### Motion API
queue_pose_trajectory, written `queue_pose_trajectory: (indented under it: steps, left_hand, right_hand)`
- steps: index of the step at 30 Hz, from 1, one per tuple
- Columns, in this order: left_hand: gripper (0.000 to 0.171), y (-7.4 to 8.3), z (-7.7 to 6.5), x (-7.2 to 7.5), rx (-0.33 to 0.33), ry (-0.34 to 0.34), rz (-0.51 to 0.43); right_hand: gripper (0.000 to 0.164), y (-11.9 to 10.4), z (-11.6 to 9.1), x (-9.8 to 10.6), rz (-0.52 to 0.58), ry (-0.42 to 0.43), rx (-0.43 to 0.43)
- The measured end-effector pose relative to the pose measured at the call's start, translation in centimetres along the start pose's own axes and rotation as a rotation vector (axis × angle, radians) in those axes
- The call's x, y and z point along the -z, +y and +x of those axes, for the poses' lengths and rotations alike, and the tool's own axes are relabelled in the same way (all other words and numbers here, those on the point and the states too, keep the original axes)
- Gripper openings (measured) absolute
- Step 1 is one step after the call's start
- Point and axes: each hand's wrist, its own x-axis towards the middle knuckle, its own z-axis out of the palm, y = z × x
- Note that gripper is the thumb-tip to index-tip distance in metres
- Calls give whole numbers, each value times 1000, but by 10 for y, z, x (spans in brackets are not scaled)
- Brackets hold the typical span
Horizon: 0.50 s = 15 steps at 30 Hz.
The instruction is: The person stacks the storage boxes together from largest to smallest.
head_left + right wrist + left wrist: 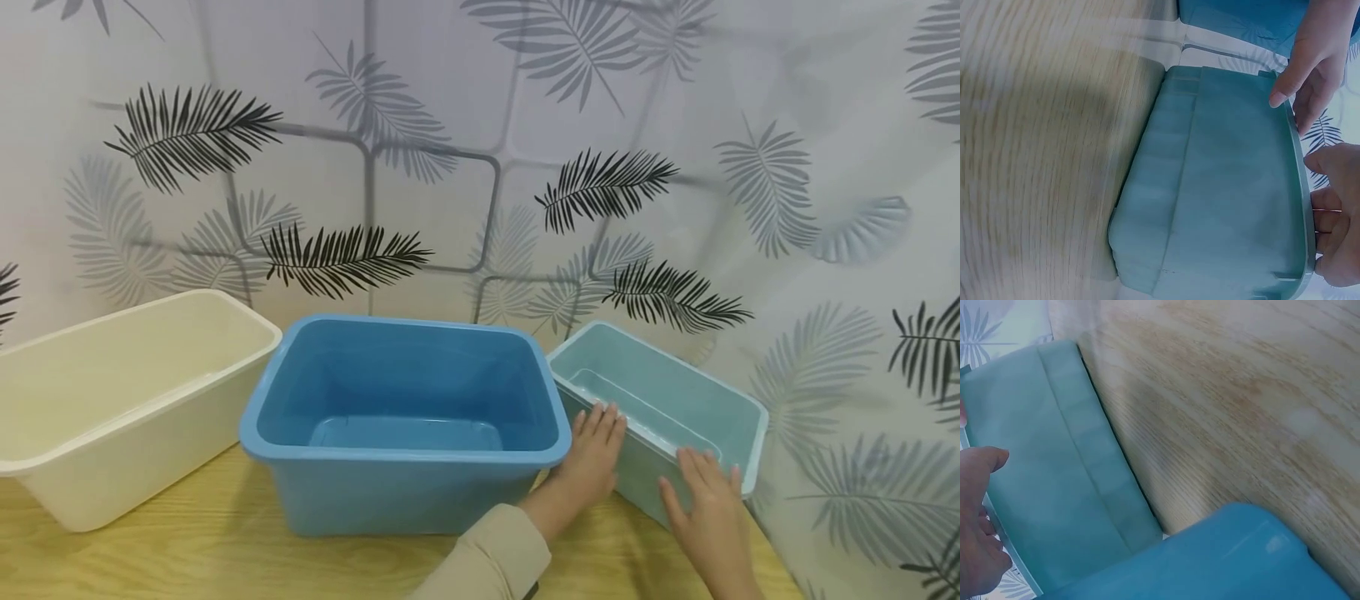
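Note:
A small teal plastic bin stands upright at the right, set at an angle, with nothing visible inside. My left hand rests its extended fingers on the near rim, close to the left corner. Further right along the same rim, my right hand touches with its fingers spread and its thumb apart. The right wrist view shows both hands at the rim of the teal bin, thumbs on the outer side. In the left wrist view the bin's outer wall lies beside a hand.
A larger blue bin stands in the middle, its right rim close to my left wrist. A long cream bin is at the left. All stand on a wood-grain table before a leaf-patterned backdrop.

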Motion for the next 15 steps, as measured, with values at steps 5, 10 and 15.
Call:
queue_pose_trajectory:
  steps: [5,10,15]
  left_hand:
    - [68,4,-4,2,-19,-31,70]
    - [67,4,-5,7,17,-50,55]
    - [70,0,-3,8,103,-123,116]
  right_hand:
    - [48,2,-1,3,-26,20,-19]
    - [47,3,-4,4,-54,2,-74]
    - [47,4,-5,5,-39,-21,-99]
